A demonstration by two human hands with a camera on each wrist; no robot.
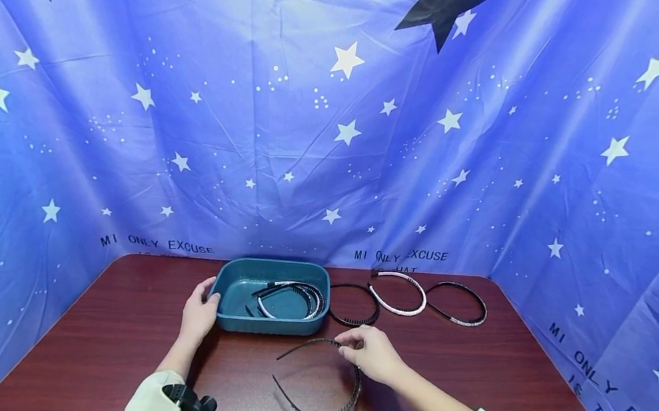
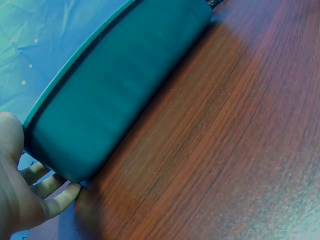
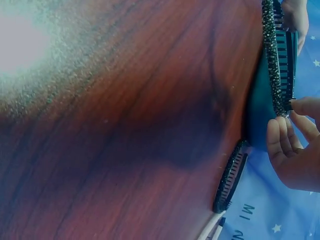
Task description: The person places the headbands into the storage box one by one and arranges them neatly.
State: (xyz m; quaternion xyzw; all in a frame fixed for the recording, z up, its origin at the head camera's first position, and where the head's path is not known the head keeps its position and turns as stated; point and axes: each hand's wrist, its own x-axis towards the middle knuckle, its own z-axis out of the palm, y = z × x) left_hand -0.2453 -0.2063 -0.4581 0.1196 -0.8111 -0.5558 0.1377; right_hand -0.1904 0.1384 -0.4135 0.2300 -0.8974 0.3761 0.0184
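Note:
A teal plastic basin (image 1: 269, 324) stands at the back of the table, with several black and white headbands (image 1: 315, 301) inside it. My left hand (image 1: 199, 312) grips its left end, thumb at the rim and fingers along the outer wall, as the left wrist view also shows on the basin (image 2: 100, 95). In front of the basin, my right hand (image 1: 373, 354) pinches a dark glittery headband (image 1: 354, 396) with comb teeth, its open ends pointing left. The right wrist view shows the sparkling outer face of this headband (image 3: 271, 55) above the tabletop, between thumb and fingers.
Right of the basin, a black headband (image 1: 377, 314), a white headband (image 1: 415, 308) and a black headband with a glittery part (image 1: 474, 322) lie in a row on the reddish-brown table (image 1: 463, 367). A blue star-printed cloth (image 1: 289, 127) hangs behind and beside the table.

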